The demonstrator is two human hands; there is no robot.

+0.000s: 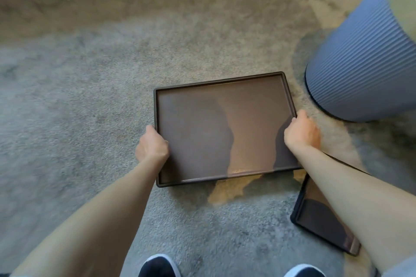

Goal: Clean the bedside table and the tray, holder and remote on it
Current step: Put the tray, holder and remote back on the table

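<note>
Two dark shoe toes [158,265] sit at the bottom edge of the view, on grey carpet [90,96]. Directly ahead of them is the tray [220,82], dark, shallow and with nothing in it. Its long axis runs across the body, the right end turned slightly away.

The left hand [153,145] grips the left short rim and the right hand [301,131] grips the right short rim a little further forward. The hands are thus well apart, each clamped on one end, and neither is the nearer. Whether the tray rests on the carpet or is held just above it cannot be told.

A second dark flat panel [322,220] lies on the carpet under the right forearm, near the tray's near right corner. A blue ribbed cylinder [364,63] stands just beyond the far right corner. In my judgement it is the only obstruction to a lift towards the right.

No holder or remote is in view.
</note>
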